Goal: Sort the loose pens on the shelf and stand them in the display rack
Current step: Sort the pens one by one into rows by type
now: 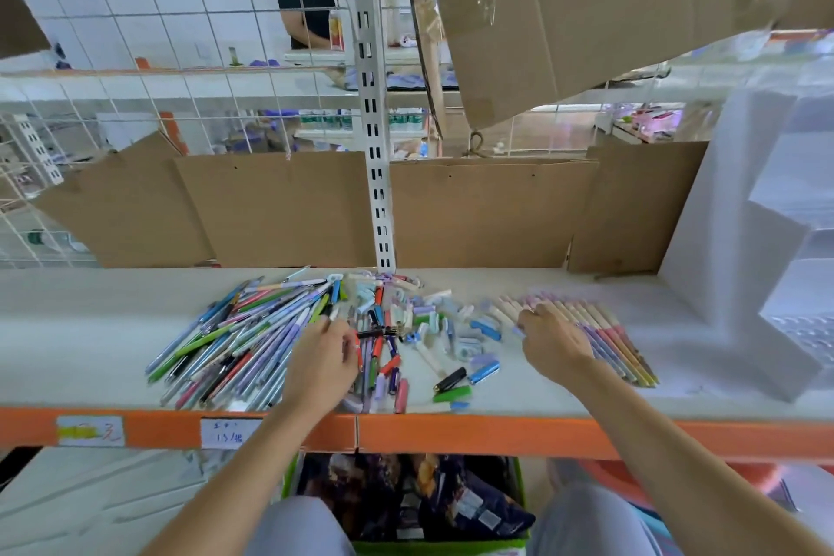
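Observation:
A heap of loose pens in many colours lies on the white shelf, left of centre. Short pens and caps are scattered in the middle. A neat row of pink, cream and lilac pens lies side by side to the right. My left hand reaches into the right edge of the heap, its curled fingertips pinching a white-tipped pen. My right hand sits at the left end of the neat row, fingers curled round a lilac pen. The white stepped display rack stands at the far right.
Cardboard sheets line the shelf's back, with a slotted metal upright in the middle. An orange shelf edge carries price labels. A green box of packets sits below. Another person stands behind the wire mesh.

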